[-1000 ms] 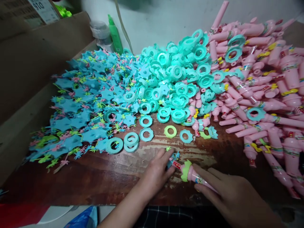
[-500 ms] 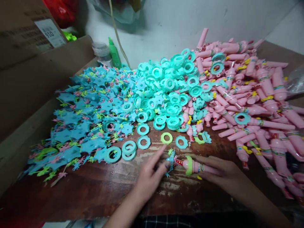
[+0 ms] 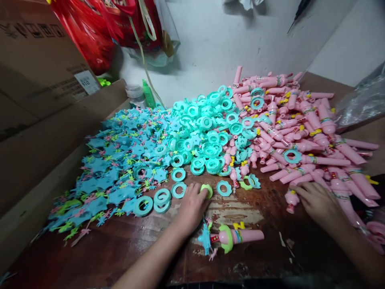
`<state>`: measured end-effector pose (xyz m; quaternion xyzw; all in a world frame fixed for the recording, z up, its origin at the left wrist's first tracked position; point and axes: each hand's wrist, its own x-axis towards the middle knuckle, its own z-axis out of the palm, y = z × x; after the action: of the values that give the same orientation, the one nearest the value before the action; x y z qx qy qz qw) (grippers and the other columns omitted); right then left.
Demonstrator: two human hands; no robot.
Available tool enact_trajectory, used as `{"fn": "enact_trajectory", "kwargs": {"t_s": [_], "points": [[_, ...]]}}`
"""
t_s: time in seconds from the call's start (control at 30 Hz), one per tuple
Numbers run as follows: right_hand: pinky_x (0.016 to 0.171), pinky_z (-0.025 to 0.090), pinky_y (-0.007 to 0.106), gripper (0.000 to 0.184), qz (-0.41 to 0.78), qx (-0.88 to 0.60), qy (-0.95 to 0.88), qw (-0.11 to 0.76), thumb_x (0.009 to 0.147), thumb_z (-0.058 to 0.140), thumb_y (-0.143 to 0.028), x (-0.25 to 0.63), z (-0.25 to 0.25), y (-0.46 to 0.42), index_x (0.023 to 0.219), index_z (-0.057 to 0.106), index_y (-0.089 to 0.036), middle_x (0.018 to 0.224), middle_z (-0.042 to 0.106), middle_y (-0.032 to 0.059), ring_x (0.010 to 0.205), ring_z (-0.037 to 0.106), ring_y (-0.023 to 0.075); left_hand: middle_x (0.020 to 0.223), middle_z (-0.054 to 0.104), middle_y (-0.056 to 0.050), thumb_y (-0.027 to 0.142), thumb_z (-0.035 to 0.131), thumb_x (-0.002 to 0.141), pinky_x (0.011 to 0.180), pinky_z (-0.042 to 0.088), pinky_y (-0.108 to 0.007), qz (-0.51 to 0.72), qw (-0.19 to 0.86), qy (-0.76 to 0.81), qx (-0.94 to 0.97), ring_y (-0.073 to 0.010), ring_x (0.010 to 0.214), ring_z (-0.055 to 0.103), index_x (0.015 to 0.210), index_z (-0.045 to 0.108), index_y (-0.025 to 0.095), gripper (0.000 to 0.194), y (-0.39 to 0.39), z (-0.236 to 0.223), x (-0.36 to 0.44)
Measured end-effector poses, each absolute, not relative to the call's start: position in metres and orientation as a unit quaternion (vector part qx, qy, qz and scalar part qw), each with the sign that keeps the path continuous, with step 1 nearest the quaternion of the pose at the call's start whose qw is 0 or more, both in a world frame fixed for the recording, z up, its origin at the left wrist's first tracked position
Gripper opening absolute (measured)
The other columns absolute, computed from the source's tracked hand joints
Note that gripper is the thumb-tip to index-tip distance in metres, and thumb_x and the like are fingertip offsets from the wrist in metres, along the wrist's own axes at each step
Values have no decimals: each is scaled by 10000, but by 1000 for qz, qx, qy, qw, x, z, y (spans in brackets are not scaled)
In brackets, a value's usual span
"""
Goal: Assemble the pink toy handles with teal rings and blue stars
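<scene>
My left hand (image 3: 192, 206) pinches a lime-green scalloped ring (image 3: 206, 191) at the table's middle. To the right, my right hand (image 3: 315, 202) has its fingers closed around a pink plastic toy stick (image 3: 291, 199) at the edge of the pink pile; its palm side is hidden. Between my forearms lies an assembled pink toy stick (image 3: 248, 236), with a lime-green ring (image 3: 226, 238) around it and a blue star-shaped piece (image 3: 205, 238) at its left end. No hand touches it. A small yellow piece (image 3: 239, 225) rests beside it.
Blue star-shaped pieces (image 3: 124, 192) are heaped at left, turquoise rings (image 3: 207, 122) in the middle, and more pink sticks (image 3: 319, 160) at right. A cardboard box (image 3: 39, 76) stands at left; a red plastic bag (image 3: 87, 36) hangs behind. Clear plastic (image 3: 362, 100) lies at far right.
Both hands have let go of the assembled pink stick, which now lies nearer the front edge. My left hand moved up to the lime-green ring, my right hand rightward to the pile.
</scene>
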<state>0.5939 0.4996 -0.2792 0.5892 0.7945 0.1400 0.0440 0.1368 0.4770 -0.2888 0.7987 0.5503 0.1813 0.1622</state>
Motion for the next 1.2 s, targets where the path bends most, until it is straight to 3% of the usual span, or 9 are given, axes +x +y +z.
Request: {"fn": "enact_trajectory", "kwargs": {"t_s": [0.13,0.33,0.5,0.57,0.7,0.87,1.0,1.1,1.2], "points": [[954,347,308,304,87,600,795,27,803,581,-301,575,-281,504,1090,682,-303,1257,522,-13,1119,464,183,992,472,-14,220,389,964,775,428,-233,226,253,538,772,-121,888,503,1057,532,238,172,462,-288,128],[910,380,251,301,-24,600,799,-37,809,621,-451,533,-278,503,1023,677,-248,1162,587,-4,1105,514,147,989,498,-28,324,454,947,776,410,-254,226,233,566,758,-136,875,516,842,572,204,198,461,-286,118],[637,457,128,649,-221,703,642,-211,647,682,-654,470,-244,483,1031,596,-138,950,636,33,762,597,79,1112,592,-30,177,511,874,890,423,-262,355,347,585,642,-153,1031,555,1157,573,272,305,464,-282,115],[586,471,99,725,-304,694,603,-248,608,699,-674,434,-227,464,1070,558,-132,909,643,27,707,602,69,1032,630,-15,247,612,831,826,443,-242,426,420,609,520,-147,946,580,1091,589,249,261,463,-273,121],[726,517,38,553,-407,588,670,-196,807,593,-581,367,-214,424,1165,562,-161,1083,641,44,894,653,52,753,563,38,350,699,788,597,417,-173,576,618,481,237,-77,644,537,877,535,201,239,454,-239,150],[649,496,55,400,-270,546,767,-203,918,492,-494,331,-231,399,1184,573,-206,920,674,15,799,675,55,904,634,-35,450,562,882,656,519,-217,655,643,385,95,-168,839,671,937,541,181,274,442,-203,176],[542,433,111,374,-193,561,783,-188,913,483,-524,325,-231,395,1161,586,-264,803,664,-29,673,649,76,962,661,-47,416,572,877,685,558,-272,665,606,422,116,-199,819,706,1188,473,259,362,437,-204,173],[580,412,106,440,-347,605,700,-155,854,527,-599,316,-219,397,1013,604,-196,811,651,20,740,642,87,1389,511,-89,318,669,813,757,569,-272,636,616,426,188,-171,882,707,1331,365,366,603,426,-213,172],[610,418,95,639,-623,554,528,-160,754,613,-661,306,-205,401,1134,531,-153,867,623,52,728,590,64,1513,369,-109,319,709,782,720,575,-266,607,641,404,238,-170,892,700,1412,214,444,811,410,-218,175]]}}
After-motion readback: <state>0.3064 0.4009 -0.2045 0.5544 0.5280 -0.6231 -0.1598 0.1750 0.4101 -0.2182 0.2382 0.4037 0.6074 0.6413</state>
